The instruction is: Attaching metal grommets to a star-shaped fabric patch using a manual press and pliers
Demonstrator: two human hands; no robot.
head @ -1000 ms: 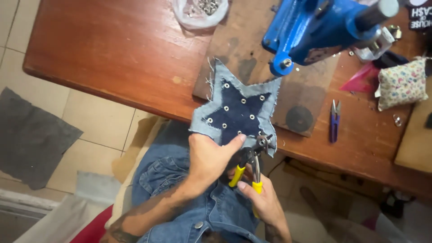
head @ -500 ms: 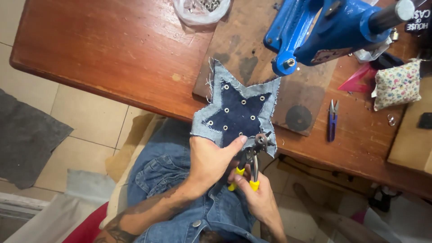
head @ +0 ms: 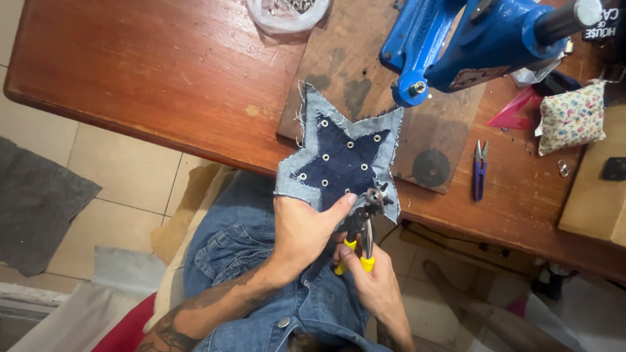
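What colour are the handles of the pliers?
Yellow. The pliers' handles poke out of the right hand in the head view, under the denim star.

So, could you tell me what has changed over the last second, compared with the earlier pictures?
Very little. The left hand still pinches the lower edge of the denim star patch, and the right hand still grips the yellow-handled punch pliers at the same edge. The camera view drifted slightly, shifting the whole scene in frame. The blue press, the thread snips and the floral pincushion stayed put.
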